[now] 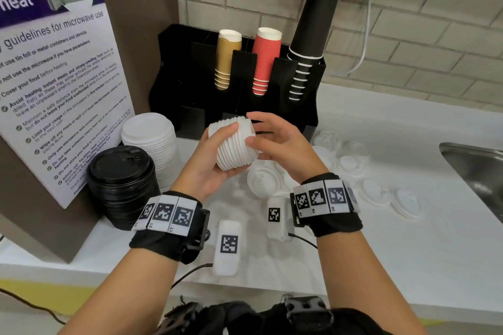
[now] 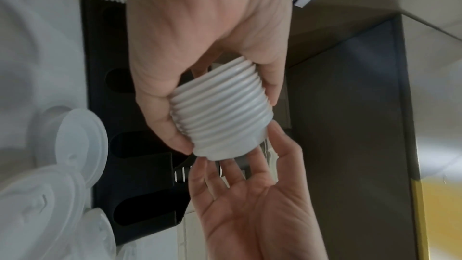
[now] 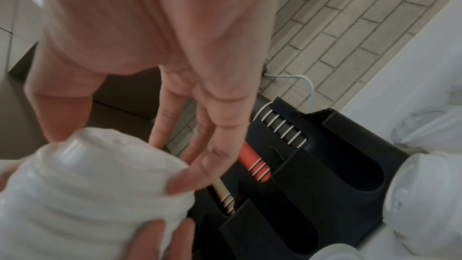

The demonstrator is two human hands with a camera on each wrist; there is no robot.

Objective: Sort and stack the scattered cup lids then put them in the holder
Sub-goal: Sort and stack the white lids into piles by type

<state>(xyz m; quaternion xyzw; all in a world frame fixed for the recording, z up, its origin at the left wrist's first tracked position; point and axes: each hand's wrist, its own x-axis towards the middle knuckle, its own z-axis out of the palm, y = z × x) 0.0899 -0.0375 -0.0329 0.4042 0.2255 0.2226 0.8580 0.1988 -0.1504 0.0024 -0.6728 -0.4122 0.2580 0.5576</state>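
Left hand fingers curl round white lid stack, held midair, long axis tilted toward holder beyond fingertips. Right hand fingers spread, steadying stack's far end.

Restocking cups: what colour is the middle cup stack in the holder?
Red, ribbed, with white rims: the middle cup stack in the black holder. Head view shows it best.

We see a white counter below a pale brick wall, a steel sink set into its right end.
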